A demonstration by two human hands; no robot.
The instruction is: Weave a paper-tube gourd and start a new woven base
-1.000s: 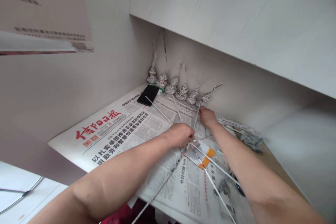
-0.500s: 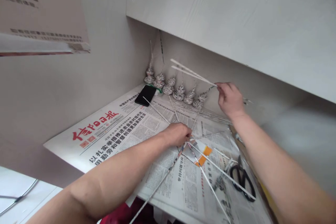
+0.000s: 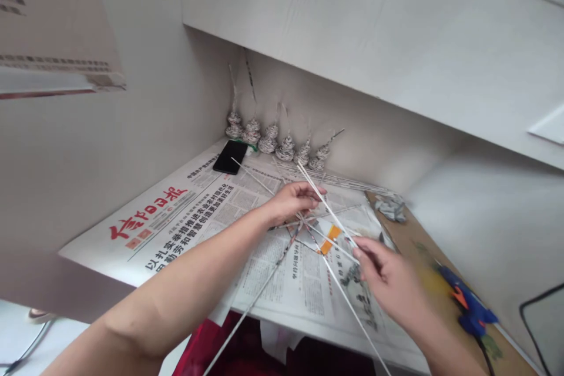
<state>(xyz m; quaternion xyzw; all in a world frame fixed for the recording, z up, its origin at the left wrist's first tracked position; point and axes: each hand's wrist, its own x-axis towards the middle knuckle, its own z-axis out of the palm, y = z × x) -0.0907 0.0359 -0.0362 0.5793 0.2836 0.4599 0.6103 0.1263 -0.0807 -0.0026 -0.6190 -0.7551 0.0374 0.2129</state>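
Thin rolled-paper sticks radiate from a crossing point (image 3: 303, 221) on the newspaper-covered table. My left hand (image 3: 293, 200) is just above and behind that crossing, its fingers curled and their tips at two pale paper sticks (image 3: 314, 187). The lower ends of these two sticks are pinched in my right hand (image 3: 381, 264), to the right of the crossing. They slant up and away to the left, past my left fingertips. An orange and white piece (image 3: 330, 239) lies under the radiating sticks. My right palm is partly hidden.
Several woven gourd-shaped pieces (image 3: 286, 148) line the back wall, beside a black phone (image 3: 230, 157). A bundle of paper sticks (image 3: 348, 181) lies behind. At right are crumpled grey material (image 3: 390, 208) and a blue glue gun (image 3: 469, 299) on cardboard. A low white panel (image 3: 352, 29) overhangs the back.
My right hand has come down and toward me with the two sticks, from near the back wall. My left hand has lifted off the crossing toward them. The view has shifted right.
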